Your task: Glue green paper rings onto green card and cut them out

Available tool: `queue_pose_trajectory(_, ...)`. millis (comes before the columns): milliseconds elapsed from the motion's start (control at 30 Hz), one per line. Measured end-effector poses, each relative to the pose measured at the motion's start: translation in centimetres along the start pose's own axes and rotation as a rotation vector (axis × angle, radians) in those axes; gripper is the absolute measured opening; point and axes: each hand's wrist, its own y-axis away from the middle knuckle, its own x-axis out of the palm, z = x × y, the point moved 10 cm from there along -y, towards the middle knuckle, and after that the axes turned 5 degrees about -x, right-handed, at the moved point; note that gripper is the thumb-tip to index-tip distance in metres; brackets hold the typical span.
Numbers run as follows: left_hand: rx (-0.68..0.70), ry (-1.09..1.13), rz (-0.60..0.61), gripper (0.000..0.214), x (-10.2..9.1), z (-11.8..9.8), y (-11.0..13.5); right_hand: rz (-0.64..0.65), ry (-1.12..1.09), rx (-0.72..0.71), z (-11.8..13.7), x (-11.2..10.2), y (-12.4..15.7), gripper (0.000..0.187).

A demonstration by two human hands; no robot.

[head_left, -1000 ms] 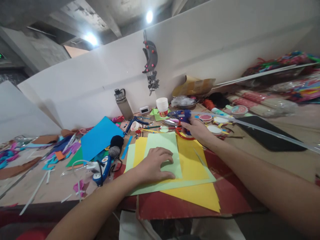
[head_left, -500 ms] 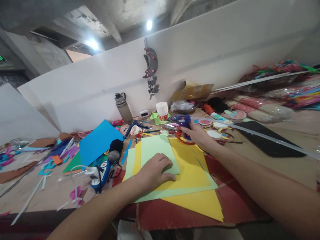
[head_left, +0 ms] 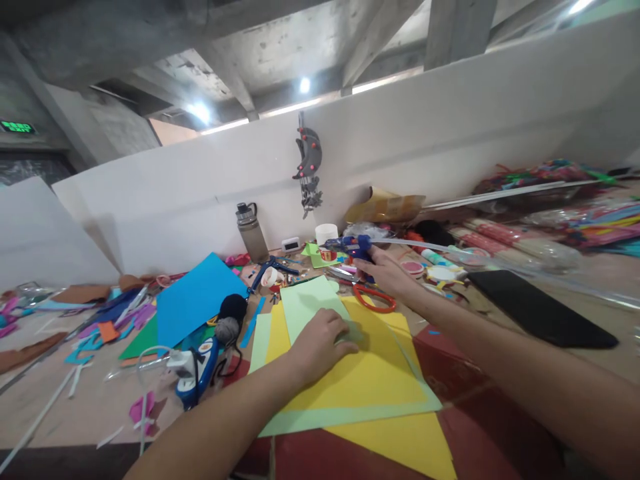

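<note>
My left hand [head_left: 324,343] lies on a small light green sheet [head_left: 307,303], fingers loosely spread and pressing on it. Beneath are stacked yellow sheets [head_left: 380,360] and a larger light green sheet [head_left: 345,419]. In my right hand [head_left: 387,270] is a blue hot glue gun [head_left: 357,246], its nozzle pointing left in front of the white paper cup [head_left: 327,233]. From the gun's back a long clear glue stick [head_left: 480,259] runs to the right. Scissors with orange handles [head_left: 375,300] lie just below the gun.
A grey bottle [head_left: 251,233] stands at the back, left of a small white device [head_left: 291,245]. Blue sheet [head_left: 195,297], yarn balls [head_left: 227,328] and a blue-white power strip [head_left: 197,373] sit left. A black flat pad [head_left: 540,307] lies right; a grey moon ornament [head_left: 310,157] hangs behind.
The glue gun has moved left and away from me, off the scissors and in front of the cup. My left hand stays on the sheets. The view has tilted up.
</note>
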Motion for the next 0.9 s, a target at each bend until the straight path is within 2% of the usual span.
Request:
queue_pose_trajectory(133,-0.055,0.088,-0.024,0.020,-0.2,0.6,0.3,0.068,-0.062,0.094,-2.2,0.4,1.2,0.022)
queue_pose_trajectory(267,-0.087,0.132,0.005,0.014,-0.5,0.6,0.0,0.121,-0.130,0.190,-4.1,0.8,2.2,0.028)
queue_pose_trajectory(367,-0.088,0.156,0.021,0.010,-0.8,0.4,-0.3,0.109,-0.213,0.202,-4.3,0.7,2.2,0.031)
queue_pose_trajectory(500,-0.126,0.160,0.024,0.014,-1.2,0.5,-0.4,0.123,-0.247,0.216,-4.2,0.6,2.2,0.031)
queue_pose_trajectory(633,-0.253,0.234,-0.059,0.016,-2.0,2.0,-0.2,0.189,-0.221,0.187,-3.5,0.7,2.5,0.030)
queue_pose_trajectory(733,-0.274,0.251,-0.115,0.012,-2.4,2.3,0.0,0.207,-0.174,0.175,-3.3,0.5,2.7,0.030)
queue_pose_trajectory(900,-0.272,0.208,-0.049,0.010,-1.6,1.6,0.4,0.206,-0.154,0.182,-3.6,0.6,2.6,0.029)
